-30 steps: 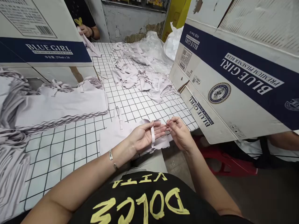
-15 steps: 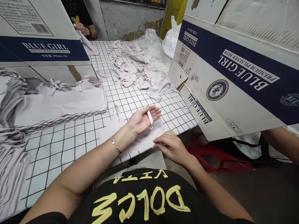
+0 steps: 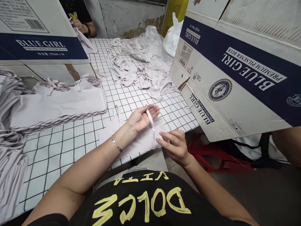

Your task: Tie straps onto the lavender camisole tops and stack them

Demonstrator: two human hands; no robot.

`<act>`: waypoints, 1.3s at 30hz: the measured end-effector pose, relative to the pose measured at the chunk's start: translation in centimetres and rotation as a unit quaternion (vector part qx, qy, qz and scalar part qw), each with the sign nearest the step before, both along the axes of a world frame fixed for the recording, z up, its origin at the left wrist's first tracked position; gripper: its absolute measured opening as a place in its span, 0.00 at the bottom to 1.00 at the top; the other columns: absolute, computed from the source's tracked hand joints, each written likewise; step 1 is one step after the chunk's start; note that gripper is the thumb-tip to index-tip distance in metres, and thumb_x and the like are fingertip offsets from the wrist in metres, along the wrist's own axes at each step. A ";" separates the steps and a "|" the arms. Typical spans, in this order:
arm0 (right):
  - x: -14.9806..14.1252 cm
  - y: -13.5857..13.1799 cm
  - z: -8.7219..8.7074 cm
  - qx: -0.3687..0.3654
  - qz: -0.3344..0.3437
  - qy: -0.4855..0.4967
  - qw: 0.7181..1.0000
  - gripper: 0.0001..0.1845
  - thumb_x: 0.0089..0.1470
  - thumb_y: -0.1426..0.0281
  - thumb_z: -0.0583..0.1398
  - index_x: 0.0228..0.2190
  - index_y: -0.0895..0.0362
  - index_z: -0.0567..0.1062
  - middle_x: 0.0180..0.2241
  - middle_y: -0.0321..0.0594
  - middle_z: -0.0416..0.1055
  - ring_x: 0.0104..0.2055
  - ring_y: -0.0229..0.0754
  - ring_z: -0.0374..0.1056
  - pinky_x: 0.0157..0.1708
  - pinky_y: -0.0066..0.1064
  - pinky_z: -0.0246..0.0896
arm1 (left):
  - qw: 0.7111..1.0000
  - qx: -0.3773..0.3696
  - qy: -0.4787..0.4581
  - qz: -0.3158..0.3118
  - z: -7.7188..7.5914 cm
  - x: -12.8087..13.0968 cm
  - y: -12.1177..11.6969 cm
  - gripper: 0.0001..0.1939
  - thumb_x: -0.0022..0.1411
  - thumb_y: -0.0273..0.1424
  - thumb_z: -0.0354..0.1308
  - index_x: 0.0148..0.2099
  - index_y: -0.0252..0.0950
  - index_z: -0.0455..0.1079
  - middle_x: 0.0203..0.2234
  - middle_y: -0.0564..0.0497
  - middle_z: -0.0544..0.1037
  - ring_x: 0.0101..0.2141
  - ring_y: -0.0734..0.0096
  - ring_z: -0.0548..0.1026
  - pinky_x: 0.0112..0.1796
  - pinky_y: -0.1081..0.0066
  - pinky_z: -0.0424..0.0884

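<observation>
A pale lilac camisole [image 3: 141, 142] lies flat at the table's front edge, partly under my left forearm. My left hand [image 3: 143, 118] is palm up over it, fingers stretched out, with one thin shoulder strap [image 3: 150, 116] looped across the palm and fingers. A small slider [image 3: 153, 130] shows low on that strap. The other strap [image 3: 117, 111] stands up to the left of my wrist. My right hand [image 3: 173, 144] is beside the camisole's right edge, fingers apart and bent, fingertips at the cloth; whether they touch it I cannot tell.
Stacked lilac camisoles [image 3: 56, 103] lie at the left, before a beer carton [image 3: 47, 47]. A large carton [image 3: 225, 78] leans at the right. Loose garments [image 3: 138, 73] and clear plastic [image 3: 152, 44] lie farther back. Another person's hand [image 3: 80, 26] holds cloth across the table.
My left hand opened out and moved slightly left, carrying the strap. My right hand left the strap area near the left fingertips, dropped toward the camisole's edge, then spread its fingers.
</observation>
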State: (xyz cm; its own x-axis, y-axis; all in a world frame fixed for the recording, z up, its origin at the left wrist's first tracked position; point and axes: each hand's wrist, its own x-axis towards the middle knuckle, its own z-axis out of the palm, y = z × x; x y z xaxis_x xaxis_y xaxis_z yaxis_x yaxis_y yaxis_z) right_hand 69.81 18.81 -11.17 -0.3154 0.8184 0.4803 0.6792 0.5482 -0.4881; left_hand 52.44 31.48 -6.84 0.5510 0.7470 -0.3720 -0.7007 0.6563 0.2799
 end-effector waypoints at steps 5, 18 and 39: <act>-0.2 0.2 0.9 -0.071 0.011 0.107 0.992 0.13 0.58 0.71 0.56 0.45 0.47 0.73 0.45 0.43 0.73 0.47 0.47 0.66 0.48 0.44 0.61 | 0.999 0.017 -0.008 -0.026 -0.4 0.1 0.0 0.10 0.66 0.21 0.47 0.39 0.26 0.70 0.34 0.41 0.78 0.40 0.66 0.78 0.46 0.66 0.75; -0.3 2.9 0.0 0.000 -0.100 -0.029 0.995 0.14 0.58 0.71 0.58 0.43 0.45 0.79 0.32 0.40 0.75 0.36 0.45 0.66 0.46 0.43 0.55 | 1.000 0.004 0.010 0.023 0.0 -0.1 0.7 0.10 0.67 0.21 0.47 0.38 0.25 0.70 0.33 0.40 0.78 0.39 0.65 0.79 0.46 0.65 0.75; 1.0 8.6 3.4 -0.468 0.211 0.129 0.848 0.11 0.51 0.62 0.65 0.33 0.57 0.81 0.36 0.39 0.73 0.41 0.40 0.70 0.47 0.34 0.66 | 0.998 0.050 0.023 -0.040 0.1 0.1 1.5 0.11 0.66 0.20 0.46 0.39 0.25 0.70 0.32 0.41 0.78 0.38 0.66 0.79 0.47 0.65 0.74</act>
State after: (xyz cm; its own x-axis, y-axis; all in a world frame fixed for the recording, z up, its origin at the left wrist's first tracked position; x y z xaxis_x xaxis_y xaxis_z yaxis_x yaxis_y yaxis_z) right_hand 70.83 27.45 -7.74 -0.6588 0.7192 -0.2209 0.3235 0.0057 -0.9462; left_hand 52.57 33.01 -6.77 0.5946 0.7358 -0.3241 -0.6318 0.6769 0.3777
